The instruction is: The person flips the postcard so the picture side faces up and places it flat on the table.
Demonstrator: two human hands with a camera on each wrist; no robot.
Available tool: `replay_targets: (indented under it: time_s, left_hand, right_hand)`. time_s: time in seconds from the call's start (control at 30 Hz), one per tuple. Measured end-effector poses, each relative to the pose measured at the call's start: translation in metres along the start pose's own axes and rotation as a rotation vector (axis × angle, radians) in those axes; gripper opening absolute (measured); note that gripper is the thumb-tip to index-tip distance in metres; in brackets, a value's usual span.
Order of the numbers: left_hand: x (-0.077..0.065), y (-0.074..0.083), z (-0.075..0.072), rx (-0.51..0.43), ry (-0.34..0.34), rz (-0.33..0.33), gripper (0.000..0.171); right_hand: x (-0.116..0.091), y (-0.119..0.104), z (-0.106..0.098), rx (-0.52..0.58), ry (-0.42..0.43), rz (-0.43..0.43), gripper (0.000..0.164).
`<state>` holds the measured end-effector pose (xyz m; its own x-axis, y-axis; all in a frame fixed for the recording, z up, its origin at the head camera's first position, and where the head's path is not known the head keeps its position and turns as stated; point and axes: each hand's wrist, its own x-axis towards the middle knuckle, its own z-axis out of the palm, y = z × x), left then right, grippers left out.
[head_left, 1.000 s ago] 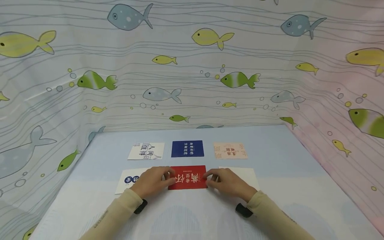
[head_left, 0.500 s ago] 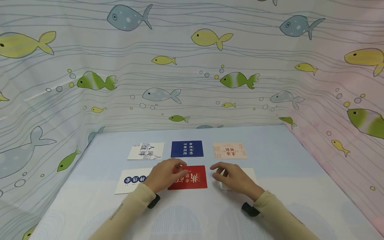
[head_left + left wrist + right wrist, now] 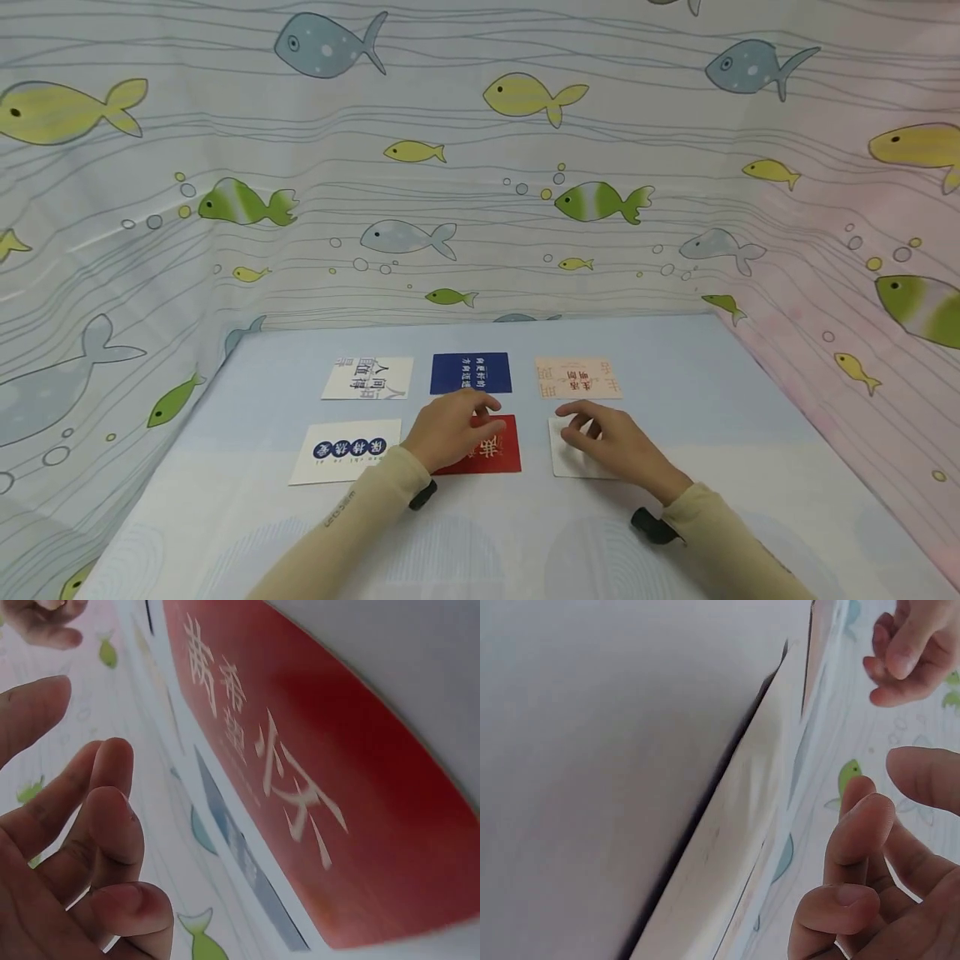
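Observation:
A red card [image 3: 501, 450] with pale lettering lies in the middle of the near row. Above it hovers my left hand [image 3: 453, 429], fingers loosely bent and holding nothing, covering the card's left part. The left wrist view shows the red card [image 3: 315, 765] apart from the fingertips. My right hand [image 3: 626, 446] hangs over a white card [image 3: 566, 461] to the right and hides much of it. In the right wrist view that white card [image 3: 727, 825] lies flat, clear of the loosely curled fingers.
At the near left lies a white card with blue circles [image 3: 348, 462]. The far row has a white lettered card [image 3: 367, 379], a dark blue card [image 3: 457, 372] and a peach card [image 3: 577, 379]. A fish-patterned curtain [image 3: 480, 192] surrounds the table [image 3: 480, 542].
Both hands have left the red card's side edges and shifted right. The left hand is now over the red card, the right over the white one. The cards stay in place.

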<state>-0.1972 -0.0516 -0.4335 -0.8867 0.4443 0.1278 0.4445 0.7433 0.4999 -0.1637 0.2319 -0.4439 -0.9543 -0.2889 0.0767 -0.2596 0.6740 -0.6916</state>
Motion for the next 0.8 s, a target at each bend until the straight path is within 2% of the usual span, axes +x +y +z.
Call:
replay_targets:
  time_s: [0.43, 0.57, 0.8]
  left_hand:
    - [0.023, 0.032, 0.024, 0.021, -0.077, 0.07, 0.036]
    - [0.033, 0.042, 0.032, 0.088, -0.096, 0.086, 0.04]
    - [0.047, 0.058, 0.042, 0.237, -0.165, 0.058, 0.058]
  right_hand:
    - [-0.011, 0.028, -0.026, -0.019, 0.034, 0.016, 0.04]
    - [-0.016, 0.039, -0.033, -0.023, 0.045, 0.052, 0.042]
    - [-0.027, 0.051, -0.041, -0.042, 0.055, 0.092, 0.042]
